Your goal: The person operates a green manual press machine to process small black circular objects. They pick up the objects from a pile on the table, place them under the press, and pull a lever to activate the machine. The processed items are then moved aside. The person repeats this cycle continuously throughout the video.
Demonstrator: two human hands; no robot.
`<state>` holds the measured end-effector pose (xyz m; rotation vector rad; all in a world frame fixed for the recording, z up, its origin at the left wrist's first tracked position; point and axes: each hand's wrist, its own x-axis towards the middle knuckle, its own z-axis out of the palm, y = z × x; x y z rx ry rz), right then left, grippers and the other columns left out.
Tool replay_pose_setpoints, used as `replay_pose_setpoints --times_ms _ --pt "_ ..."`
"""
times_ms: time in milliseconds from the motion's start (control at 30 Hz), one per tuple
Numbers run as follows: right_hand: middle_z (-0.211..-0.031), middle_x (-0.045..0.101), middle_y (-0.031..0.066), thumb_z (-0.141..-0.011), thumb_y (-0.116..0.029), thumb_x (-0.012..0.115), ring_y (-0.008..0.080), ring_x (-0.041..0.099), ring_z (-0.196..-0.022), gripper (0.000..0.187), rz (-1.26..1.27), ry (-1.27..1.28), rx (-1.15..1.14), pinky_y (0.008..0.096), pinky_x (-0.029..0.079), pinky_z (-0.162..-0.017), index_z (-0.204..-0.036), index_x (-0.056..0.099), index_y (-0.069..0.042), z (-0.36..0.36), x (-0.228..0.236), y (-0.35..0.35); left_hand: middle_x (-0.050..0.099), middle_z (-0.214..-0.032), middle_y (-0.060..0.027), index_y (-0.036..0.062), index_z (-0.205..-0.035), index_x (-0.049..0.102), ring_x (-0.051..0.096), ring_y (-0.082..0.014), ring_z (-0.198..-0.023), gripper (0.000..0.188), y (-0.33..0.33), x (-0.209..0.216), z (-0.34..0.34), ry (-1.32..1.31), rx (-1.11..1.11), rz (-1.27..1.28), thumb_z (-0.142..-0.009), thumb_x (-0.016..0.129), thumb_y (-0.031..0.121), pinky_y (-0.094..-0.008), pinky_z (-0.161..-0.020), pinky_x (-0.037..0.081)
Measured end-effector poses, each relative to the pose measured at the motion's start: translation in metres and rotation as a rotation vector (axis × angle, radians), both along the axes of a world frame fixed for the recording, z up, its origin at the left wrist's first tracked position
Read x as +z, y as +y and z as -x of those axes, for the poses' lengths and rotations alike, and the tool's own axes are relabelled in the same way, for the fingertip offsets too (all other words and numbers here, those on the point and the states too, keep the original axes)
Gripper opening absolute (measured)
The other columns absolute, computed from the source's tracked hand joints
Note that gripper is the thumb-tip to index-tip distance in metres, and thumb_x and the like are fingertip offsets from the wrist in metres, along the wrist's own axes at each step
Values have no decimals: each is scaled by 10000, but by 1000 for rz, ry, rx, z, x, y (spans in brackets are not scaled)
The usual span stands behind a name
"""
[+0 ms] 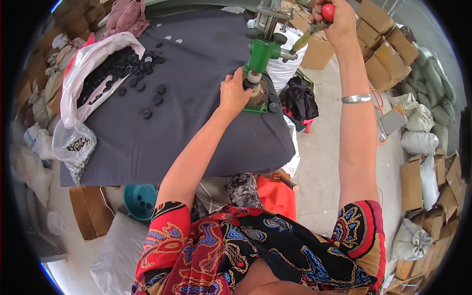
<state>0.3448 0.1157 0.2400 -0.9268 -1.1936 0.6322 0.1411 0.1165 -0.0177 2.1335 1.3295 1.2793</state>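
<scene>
The hand press (260, 56), a green unit with a metal column and a green base plate, stands upright near the right-hand edge of the desk (196, 142). A dark grey cloth covers the desk.

Right hand (339, 24): raised, at the outer end of the lever (306, 40). Its fingers are wrapped around the red ball knob (328, 12). The lever slopes up from the side of the press toward this hand. A silver bracelet (356, 99) sits on the right forearm.

Left hand (235, 92): at the working area of the press, just above the base plate. The fingers extend toward the die area (whether they pinch a part or only rest there cannot be told, as the hand covers the contact point).

Loose parts: black discs (140, 87) lie scattered on the left half of the desk, spreading from the mouth of a pale sack (71, 93) that holds many more. A clear plastic bag (76, 142) with small ring-shaped parts is beside the sack, at the desk's left edge. A checkered cloth (125, 18) lies at the far left corner.

Below the desk, a teal basin (135, 199) contains several dark discs.
</scene>
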Motion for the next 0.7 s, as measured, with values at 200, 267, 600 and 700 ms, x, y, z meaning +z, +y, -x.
replay_pose_setpoints --times_ms 200,267,600,700 --pt "-587 512 54 -849 -284 528 150 486 -439 268 -120 -116 25 272 414 -420 -720 549 -50 10 -8 -24 681 -1054 -132 14 -1326 454 568 -333 -1048 690 7 -1 -9 -19 9 45 -708 747 103 -443 -915 438" --pt "-594 505 53 -866 -284 512 150 491 -442 276 -116 -29 63 269 405 -417 -724 547 -50 12 -16 -32 686 -1081 -141 4 -1334 446 563 -339 -1083 707 6 2 -10 -27 2 85 -707 754 112 -437 -938 439" --pt "-626 532 58 -868 -104 525 141 508 -583 231 -400 -239 84 299 452 -606 -654 498 -22 30 -163 -119 658 -1175 -148 -8 -1373 416 582 -334 -1092 744 -10 -5 0 -74 1 24 -719 751 100 -424 -930 456" --pt "-630 515 87 -761 0 537 243 525 -606 92 -591 -394 64 385 491 -746 -669 529 0 42 -191 -122 641 -1197 -152 8 -1331 472 568 -341 -1109 655 -23 -4 33 -63 14 12 -735 728 92 -437 -937 453"
